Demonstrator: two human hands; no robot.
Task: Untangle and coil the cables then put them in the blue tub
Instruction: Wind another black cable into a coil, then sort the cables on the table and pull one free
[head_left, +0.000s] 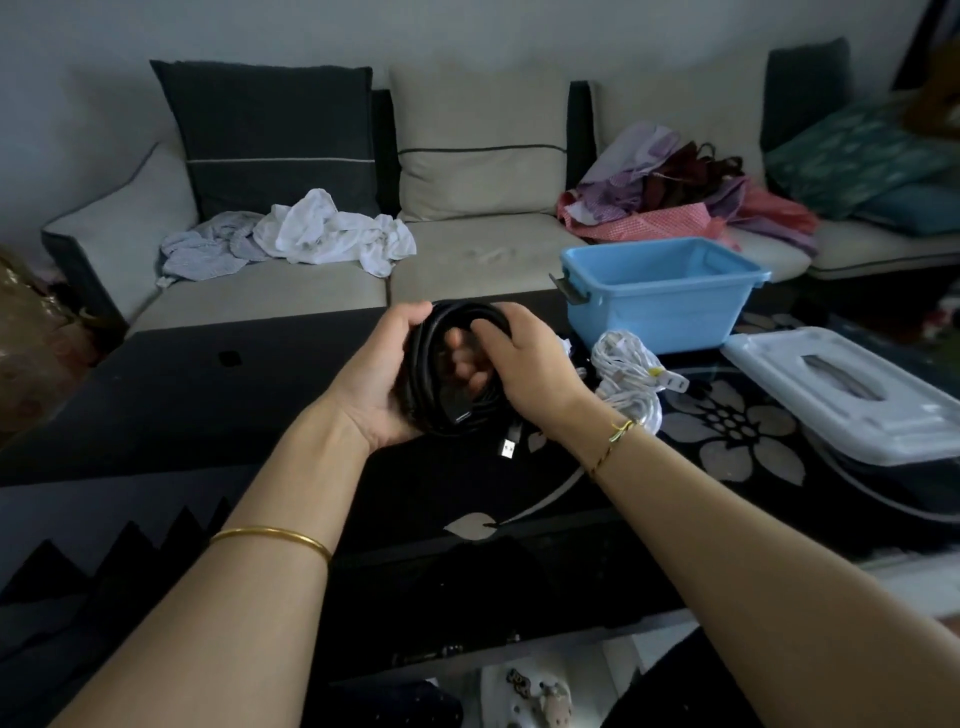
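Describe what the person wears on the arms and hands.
Both forearms are bare, with no sleeves in view, and neither the left hand nor the right hand is gloved. A plain thin gold bangle circles the left forearm. The right wrist carries a thin twisted gold bracelet with a yellow-green thread knotted on it.

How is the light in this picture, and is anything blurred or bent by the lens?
Head view: dim, soft light, no hard shadows; the black cable coil nearly merges with the dark table; the blue tub and white cables stand out; the wide lens curves the sofa back; the glossy tabletop shows faint reflections at right.
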